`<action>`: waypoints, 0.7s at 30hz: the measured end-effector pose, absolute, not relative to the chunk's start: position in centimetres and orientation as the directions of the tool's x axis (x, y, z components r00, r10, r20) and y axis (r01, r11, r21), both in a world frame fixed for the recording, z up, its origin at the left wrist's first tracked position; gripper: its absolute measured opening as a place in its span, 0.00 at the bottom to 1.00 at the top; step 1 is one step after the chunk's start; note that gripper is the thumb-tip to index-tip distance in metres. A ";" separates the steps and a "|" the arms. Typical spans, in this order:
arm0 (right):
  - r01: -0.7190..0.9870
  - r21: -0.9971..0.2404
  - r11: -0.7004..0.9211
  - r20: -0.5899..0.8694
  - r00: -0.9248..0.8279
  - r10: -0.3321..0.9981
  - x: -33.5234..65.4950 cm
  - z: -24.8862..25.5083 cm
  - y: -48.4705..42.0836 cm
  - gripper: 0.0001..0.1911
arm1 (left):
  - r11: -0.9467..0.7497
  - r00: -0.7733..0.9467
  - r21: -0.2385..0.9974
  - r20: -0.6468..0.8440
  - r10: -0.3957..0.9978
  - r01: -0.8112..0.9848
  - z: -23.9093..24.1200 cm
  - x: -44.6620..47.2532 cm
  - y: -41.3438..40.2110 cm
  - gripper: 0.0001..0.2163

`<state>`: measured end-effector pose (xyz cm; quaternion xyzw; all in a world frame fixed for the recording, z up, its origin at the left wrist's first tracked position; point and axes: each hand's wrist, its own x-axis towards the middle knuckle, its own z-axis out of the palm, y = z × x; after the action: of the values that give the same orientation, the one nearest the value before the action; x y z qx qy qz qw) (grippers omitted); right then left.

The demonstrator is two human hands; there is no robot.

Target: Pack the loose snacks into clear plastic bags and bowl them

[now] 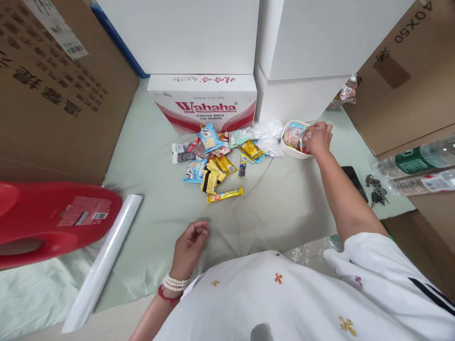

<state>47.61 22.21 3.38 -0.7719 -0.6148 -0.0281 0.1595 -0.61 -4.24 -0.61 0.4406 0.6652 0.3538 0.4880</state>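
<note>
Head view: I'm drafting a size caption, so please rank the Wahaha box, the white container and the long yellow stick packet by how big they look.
1. Wahaha box
2. White container, partly covered by the right hand
3. Long yellow stick packet, much narrower than the container

The bowl [294, 152] is white, the stick packet [225, 194] yellow, the part-hidden phone [355, 183] apparently black.
</note>
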 end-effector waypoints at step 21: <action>0.174 -0.980 -0.095 -0.054 0.230 0.972 36.5 3.0 14.6 0.14 | 0.357 -0.177 0.915 -0.325 0.929 0.190 -0.2 -1.8 -5.5 0.16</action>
<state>36.49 14.64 3.01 -0.6157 -0.4653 0.4107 0.4855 -1.83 -5.52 -0.23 0.4202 0.6659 0.3809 0.4846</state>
